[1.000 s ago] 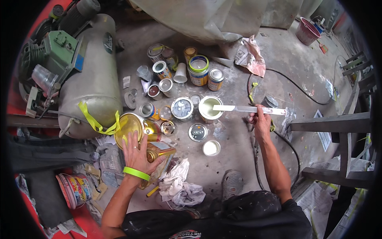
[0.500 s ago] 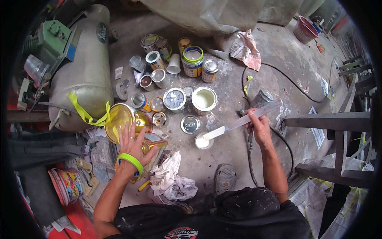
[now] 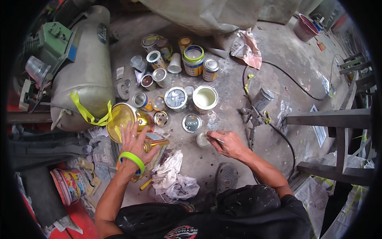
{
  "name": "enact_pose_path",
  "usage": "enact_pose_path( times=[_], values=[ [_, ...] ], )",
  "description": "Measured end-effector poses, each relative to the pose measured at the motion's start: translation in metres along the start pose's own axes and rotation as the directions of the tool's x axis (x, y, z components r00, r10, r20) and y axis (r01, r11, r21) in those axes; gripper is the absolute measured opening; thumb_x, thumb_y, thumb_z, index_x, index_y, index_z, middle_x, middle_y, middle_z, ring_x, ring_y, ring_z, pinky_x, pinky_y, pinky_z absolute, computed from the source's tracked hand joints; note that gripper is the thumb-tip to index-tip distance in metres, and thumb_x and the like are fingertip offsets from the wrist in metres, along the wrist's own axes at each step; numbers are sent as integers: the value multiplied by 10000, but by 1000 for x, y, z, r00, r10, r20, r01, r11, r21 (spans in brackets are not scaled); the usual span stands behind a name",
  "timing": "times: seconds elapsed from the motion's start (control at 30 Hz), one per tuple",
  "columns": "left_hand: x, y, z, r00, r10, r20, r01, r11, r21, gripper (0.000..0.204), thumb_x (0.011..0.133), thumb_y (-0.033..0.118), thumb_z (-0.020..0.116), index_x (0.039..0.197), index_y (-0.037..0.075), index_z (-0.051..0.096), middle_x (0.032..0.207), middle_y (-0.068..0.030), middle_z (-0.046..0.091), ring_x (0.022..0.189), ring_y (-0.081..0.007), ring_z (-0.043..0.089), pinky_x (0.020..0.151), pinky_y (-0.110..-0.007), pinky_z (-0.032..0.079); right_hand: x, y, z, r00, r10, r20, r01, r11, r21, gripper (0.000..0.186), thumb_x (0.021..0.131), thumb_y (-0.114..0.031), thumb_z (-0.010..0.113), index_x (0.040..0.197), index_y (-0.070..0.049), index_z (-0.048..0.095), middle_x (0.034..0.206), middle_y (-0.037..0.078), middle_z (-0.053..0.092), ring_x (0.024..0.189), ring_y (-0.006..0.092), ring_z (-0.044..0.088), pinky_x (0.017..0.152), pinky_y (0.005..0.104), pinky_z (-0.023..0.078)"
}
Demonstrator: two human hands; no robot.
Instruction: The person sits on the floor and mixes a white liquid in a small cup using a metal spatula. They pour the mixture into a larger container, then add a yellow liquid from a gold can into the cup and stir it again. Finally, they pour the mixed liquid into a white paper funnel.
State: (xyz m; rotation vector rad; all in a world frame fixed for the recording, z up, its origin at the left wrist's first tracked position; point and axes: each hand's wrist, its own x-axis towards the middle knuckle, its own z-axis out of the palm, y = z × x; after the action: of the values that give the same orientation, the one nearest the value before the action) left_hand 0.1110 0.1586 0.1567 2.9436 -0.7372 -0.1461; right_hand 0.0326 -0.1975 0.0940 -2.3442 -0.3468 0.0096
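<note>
My left hand [image 3: 136,148], with a yellow-green wristband, has its fingers spread over a large gold round can [image 3: 120,121] lying on its side and a rectangular tin [image 3: 160,143] with a gold cap. Closed around a flat stirring stick [image 3: 215,138], my right hand [image 3: 230,144] is at a small clear cup [image 3: 203,140] of whitish liquid. Little of the stick shows past the fingers. Beyond the cup are a round can lid [image 3: 191,123], an open can of off-white paint [image 3: 205,98] and a can with a grey-smeared top [image 3: 176,98].
Several paint cans [image 3: 193,63] and cups crowd the far floor. A tank compressor [image 3: 85,75] stands left. A spray gun [image 3: 254,116] and black hose [image 3: 287,143] lie right, near a metal frame [image 3: 326,121]. Crumpled white rags [image 3: 175,175] lie near my foot.
My right hand has moved left and turned over, bringing the stick from a long slanted reach to close over the cup. The spray gun is now uncovered. My left hand stays put.
</note>
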Motion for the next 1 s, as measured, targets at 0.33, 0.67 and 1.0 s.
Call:
enact_pose_path(
  times=[0.33,0.67,1.0],
  values=[
    [-1,-2,3,999,22,-34,-23,1000,-8,772,810,468,797,1421,45,589,1575,-252,402,1509,-494,271,1257,-608,144,-1,7,7,999,-16,-45,20,997,78,119,980,-165,668,1077,-97,674,892,177,732,717,409,698,602,479,556],
    [0,0,0,999,19,-26,-19,1000,-5,780,804,481,798,1422,53,591,1570,-254,408,1508,-493,276,1257,-609,144,-3,7,6,999,-27,-43,30,997,78,130,980,-182,677,1079,-98,681,871,179,727,702,413,695,587,484,551],
    [0,1,-1,999,28,-33,-28,1000,-13,767,806,472,800,1405,39,599,1561,-267,413,1504,-501,279,1256,-610,139,-3,10,9,998,-30,-55,35,995,94,136,975,-185,684,1079,-97,684,884,179,733,717,412,699,602,476,559]
  ],
)
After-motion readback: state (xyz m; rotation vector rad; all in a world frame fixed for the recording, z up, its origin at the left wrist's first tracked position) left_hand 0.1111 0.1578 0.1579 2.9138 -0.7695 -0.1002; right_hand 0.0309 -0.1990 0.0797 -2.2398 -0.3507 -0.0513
